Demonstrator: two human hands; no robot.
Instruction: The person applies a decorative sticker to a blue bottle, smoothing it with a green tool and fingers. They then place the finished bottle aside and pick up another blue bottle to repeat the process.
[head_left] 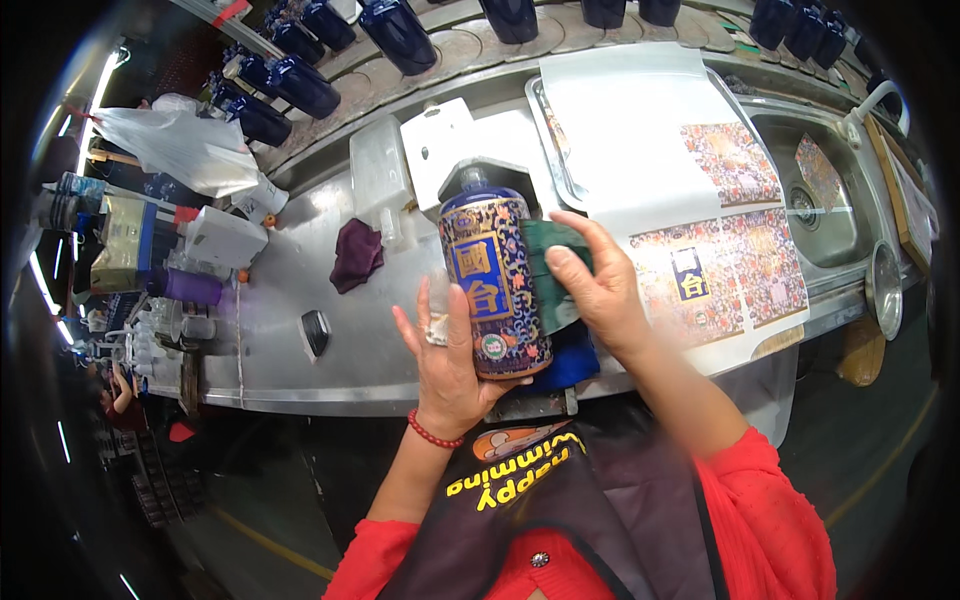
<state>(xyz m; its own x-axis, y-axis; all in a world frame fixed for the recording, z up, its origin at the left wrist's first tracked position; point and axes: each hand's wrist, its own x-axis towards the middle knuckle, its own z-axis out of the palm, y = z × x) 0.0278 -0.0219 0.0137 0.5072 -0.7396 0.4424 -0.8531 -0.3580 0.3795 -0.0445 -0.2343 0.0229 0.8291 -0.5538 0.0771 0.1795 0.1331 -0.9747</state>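
A dark blue bottle (490, 285), wrapped in a floral label with a blue and gold panel, stands slightly tilted before me. My left hand (450, 365) cradles its lower left side and base, fingers curled around it; a white wrap covers part of one finger. Against the bottle's right side, a dark green flat pad (545, 240) is pinched in my right hand (605, 290). Behind the bottle is a grey angled support (515, 172). Below the pad lies something blue (570, 360), partly hidden by the bottle and my hand.
Printed label sheets (690, 270) lie on white backing to the right, beside a metal sink (840, 235). On the steel table (270, 345) at left rest a purple cloth (357, 255) and a small black-and-white object (315, 335). Several blue bottles (397, 35) line a conveyor behind.
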